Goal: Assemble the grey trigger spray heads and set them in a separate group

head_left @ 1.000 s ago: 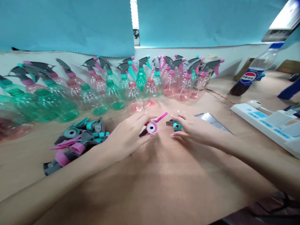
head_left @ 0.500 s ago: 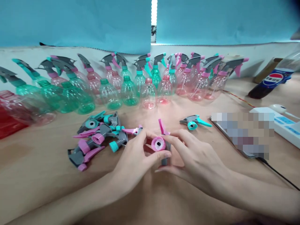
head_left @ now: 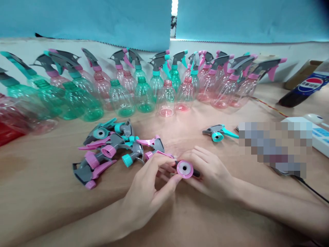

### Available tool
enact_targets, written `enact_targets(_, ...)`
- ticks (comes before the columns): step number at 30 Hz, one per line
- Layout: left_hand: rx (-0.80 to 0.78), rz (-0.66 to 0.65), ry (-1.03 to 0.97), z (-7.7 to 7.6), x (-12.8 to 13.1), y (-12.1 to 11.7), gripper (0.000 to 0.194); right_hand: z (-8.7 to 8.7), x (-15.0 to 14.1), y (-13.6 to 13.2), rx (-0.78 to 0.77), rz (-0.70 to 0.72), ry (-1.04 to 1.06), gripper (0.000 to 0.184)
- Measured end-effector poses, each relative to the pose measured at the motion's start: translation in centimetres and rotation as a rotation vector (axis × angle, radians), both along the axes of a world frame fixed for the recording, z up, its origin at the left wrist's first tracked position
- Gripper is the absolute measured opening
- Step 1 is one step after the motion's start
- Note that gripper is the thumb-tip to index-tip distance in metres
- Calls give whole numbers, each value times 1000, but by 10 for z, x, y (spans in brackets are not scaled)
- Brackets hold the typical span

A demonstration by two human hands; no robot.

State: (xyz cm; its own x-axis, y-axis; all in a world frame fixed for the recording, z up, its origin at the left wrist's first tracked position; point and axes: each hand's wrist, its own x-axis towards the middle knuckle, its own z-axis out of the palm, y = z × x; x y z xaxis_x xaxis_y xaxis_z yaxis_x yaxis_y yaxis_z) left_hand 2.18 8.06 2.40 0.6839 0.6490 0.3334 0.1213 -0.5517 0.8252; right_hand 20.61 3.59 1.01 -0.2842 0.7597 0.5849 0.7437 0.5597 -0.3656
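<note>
Between my hands, above the table, is a grey and pink spray trigger head (head_left: 184, 169), its round pink collar facing me with a dark hole in the white centre. My left hand (head_left: 151, 185) pinches the collar's left side between thumb and fingers. My right hand (head_left: 213, 171) is wrapped round the grey body, and its fingers hide most of it. Left of my hands lies a pile of loose trigger heads, among them a pink-collared one (head_left: 109, 151) and a turquoise-collared one (head_left: 127, 160). A single turquoise and grey trigger head (head_left: 217, 133) lies beyond my right hand.
Rows of clear green and pink bottles stand at the back, some open-necked like this green bottle (head_left: 145, 96), others with trigger heads. On the right are a blurred-out flat device (head_left: 277, 147) with a cable, a white power strip (head_left: 321, 137) and a cola bottle (head_left: 305, 85).
The held trigger head has turned: its pink lever, upright before, is now out of sight. My right hand has closed further round its body. The view has shifted slightly.
</note>
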Motion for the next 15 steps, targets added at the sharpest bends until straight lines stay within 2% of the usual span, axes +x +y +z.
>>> enact_targets(4, 232, 47, 18, -5, -1, 7, 12, -6, 3, 3, 47, 35, 4, 17)
enact_targets(9, 330, 47, 53, -9, 0, 13, 10, -11, 4, 2, 81, -34, 26, 30)
enact_targets(15, 497, 20, 126, -13, 0, 19, 20, -13, 3, 0, 12, -93, 109, 20)
